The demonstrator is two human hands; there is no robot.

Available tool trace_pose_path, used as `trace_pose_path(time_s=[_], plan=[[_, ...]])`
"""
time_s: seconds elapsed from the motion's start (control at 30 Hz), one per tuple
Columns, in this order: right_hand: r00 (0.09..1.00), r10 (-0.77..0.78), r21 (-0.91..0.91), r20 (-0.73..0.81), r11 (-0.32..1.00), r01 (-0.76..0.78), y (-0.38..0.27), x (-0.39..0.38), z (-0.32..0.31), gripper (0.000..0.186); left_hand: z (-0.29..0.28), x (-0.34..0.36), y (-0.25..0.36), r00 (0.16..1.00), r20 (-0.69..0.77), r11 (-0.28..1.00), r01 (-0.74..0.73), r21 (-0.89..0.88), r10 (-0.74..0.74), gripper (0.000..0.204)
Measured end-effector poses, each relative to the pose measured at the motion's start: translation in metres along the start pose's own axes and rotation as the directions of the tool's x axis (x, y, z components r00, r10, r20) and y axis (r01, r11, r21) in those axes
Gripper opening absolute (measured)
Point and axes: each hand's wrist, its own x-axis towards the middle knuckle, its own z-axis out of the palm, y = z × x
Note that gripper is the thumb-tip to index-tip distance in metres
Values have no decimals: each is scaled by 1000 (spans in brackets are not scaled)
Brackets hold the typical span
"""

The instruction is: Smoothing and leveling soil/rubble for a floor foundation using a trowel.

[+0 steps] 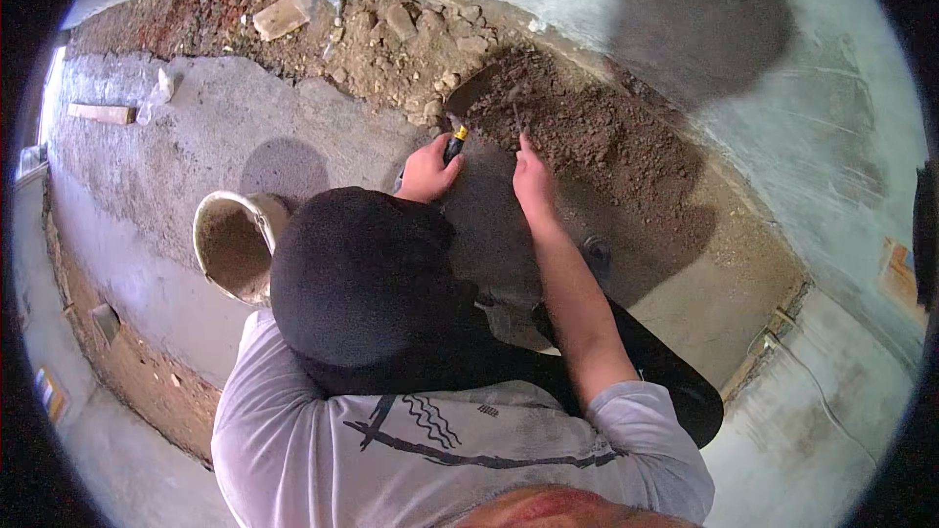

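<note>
My left hand (428, 172) grips a tool with a black-and-yellow handle (454, 145), its metal end at the edge of the loose rubble. Just to its right, my right hand (533, 176) is closed round a thin, greyish tool (519, 112), too indistinct to name, that points into dark, crumbly soil (626, 147). Both hands are low over the border between the rough grey concrete floor (362, 156) and that soil, which my shadow partly darkens.
A white bucket (210, 235) with grey-brown residue inside stands left of my knee. Pale rubble (391, 39) lines the wall (822, 137). A short board (103, 112) and crumpled plastic (161, 88) lie at the far left; a cable (822, 381) runs at the lower right.
</note>
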Motion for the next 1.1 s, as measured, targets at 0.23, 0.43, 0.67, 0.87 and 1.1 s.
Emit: trace_pose_path(time_s=[0.23,0.43,0.67,0.87,1.1], plan=[[931,-134,94,-340,980,176,-14,12,-17,44,-2,-1,5,1000,-11,1000,-3,17,3,52],[996,86,-94,-8,992,-87,0,53,-1,41,6,0,-2,1000,-18,999,-13,49,14,52],[984,-74,-5,-160,997,75,16,40,9,48,2,-1,1,1000,-25,998,-18,66,19,52],[983,31,56,-183,998,-21,-9,35,-5,45,8,-1,-9,997,-59,996,-53,74,58,53],[944,-108,130,-312,979,155,1,54,0,46,9,1,-8,999,-52,996,-9,84,14,52]])
